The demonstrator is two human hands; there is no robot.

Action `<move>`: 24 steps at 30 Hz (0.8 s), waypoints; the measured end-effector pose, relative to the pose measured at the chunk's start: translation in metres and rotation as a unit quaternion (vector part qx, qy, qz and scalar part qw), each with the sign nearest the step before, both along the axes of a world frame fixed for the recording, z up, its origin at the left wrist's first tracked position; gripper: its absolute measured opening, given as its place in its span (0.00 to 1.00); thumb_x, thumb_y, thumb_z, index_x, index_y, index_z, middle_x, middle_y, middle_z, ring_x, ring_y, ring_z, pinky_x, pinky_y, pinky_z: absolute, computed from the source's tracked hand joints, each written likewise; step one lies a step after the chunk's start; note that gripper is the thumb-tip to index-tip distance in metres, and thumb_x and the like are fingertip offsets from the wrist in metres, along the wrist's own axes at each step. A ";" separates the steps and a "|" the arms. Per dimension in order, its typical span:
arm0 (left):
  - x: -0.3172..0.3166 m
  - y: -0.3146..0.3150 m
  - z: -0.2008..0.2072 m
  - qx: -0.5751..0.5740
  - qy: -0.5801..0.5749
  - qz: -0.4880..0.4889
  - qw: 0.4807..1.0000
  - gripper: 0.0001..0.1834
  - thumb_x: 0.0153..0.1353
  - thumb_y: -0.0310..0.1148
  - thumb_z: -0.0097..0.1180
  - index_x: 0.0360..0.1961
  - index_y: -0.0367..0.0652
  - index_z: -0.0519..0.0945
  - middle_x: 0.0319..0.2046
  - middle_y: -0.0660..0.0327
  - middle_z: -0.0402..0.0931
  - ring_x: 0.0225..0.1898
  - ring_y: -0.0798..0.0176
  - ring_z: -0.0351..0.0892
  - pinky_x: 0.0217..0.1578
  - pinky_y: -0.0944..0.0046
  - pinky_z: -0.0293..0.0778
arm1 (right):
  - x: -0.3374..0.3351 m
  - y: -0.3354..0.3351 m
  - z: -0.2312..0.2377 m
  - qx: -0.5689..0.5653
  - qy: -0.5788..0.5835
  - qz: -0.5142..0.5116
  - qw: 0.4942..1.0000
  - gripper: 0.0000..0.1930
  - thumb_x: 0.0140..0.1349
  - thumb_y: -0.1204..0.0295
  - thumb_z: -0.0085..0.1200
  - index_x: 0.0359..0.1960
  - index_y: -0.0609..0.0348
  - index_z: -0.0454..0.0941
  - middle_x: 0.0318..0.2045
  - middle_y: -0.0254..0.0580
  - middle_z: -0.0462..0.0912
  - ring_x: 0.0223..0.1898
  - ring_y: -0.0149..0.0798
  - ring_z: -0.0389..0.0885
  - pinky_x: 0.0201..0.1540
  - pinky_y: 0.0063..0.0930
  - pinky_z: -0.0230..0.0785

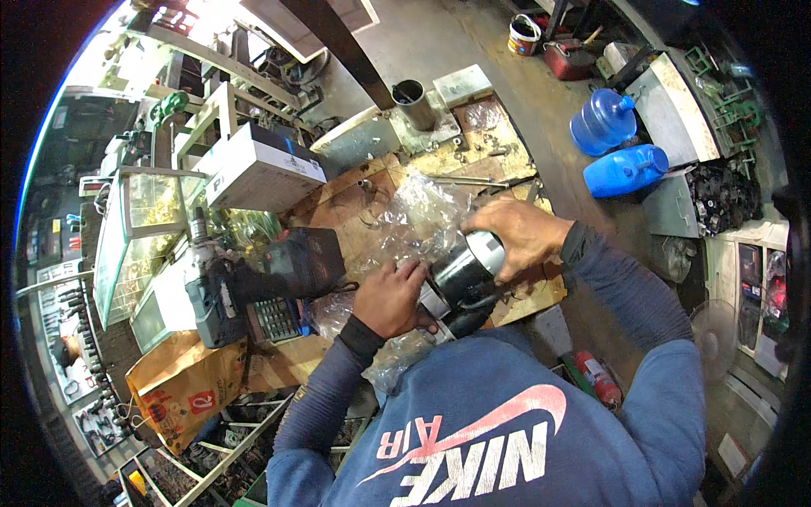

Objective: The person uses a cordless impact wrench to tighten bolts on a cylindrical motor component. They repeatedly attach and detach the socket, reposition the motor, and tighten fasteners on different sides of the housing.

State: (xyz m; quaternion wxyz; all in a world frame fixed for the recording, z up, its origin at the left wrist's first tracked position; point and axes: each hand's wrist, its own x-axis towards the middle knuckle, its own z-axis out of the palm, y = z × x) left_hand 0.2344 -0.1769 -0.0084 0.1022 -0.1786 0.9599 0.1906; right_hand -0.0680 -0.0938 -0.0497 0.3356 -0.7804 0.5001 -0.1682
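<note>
A black cylindrical part with silver ends [465,277] lies tilted close in front of my body, between both hands. My right hand [524,232] is wrapped round its far silver end, thumb on the near side. On the other end, my left hand [390,297] grips a silver collar; some of its fingers are hidden underneath. Crumpled clear plastic wrap [427,203] spreads over the bench beyond the part and also under my left wrist. Left of my left hand rests a big black cordless impact wrench [221,291] with its battery toward the bench middle.
The worn wooden bench [338,190] carries a white box [262,169], a metal cylinder [411,106], thin rods and small metal bits. A brown paper bag [182,393] stands at the left. Blue jugs [625,169] are on the floor at right, a red extinguisher [598,378] nearer.
</note>
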 end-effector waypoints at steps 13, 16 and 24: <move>-0.003 -0.001 0.003 -0.012 -0.018 -0.001 1.000 0.59 0.30 0.63 0.77 0.64 0.39 0.74 0.53 0.55 0.79 0.50 0.47 0.80 0.49 0.53 0.79 | 0.021 -0.017 0.008 0.003 0.136 0.062 0.989 0.41 0.32 0.56 0.80 0.51 0.56 0.77 0.44 0.51 0.85 0.52 0.55 0.82 0.56 0.51 0.74; -0.003 0.001 0.003 -0.004 -0.022 0.005 1.000 0.60 0.30 0.63 0.77 0.65 0.39 0.74 0.54 0.55 0.79 0.49 0.47 0.80 0.48 0.53 0.79 | 0.021 -0.024 0.009 0.022 0.130 0.080 0.988 0.39 0.30 0.55 0.79 0.49 0.57 0.79 0.40 0.50 0.86 0.50 0.57 0.83 0.53 0.51 0.75; -0.004 -0.003 0.009 0.010 -0.062 0.010 0.998 0.63 0.31 0.61 0.78 0.69 0.39 0.69 0.58 0.52 0.78 0.53 0.44 0.81 0.51 0.51 0.79 | -0.022 -0.006 0.037 0.030 0.106 0.029 0.994 0.43 0.29 0.53 0.78 0.54 0.56 0.82 0.45 0.54 0.85 0.50 0.58 0.83 0.53 0.51 0.75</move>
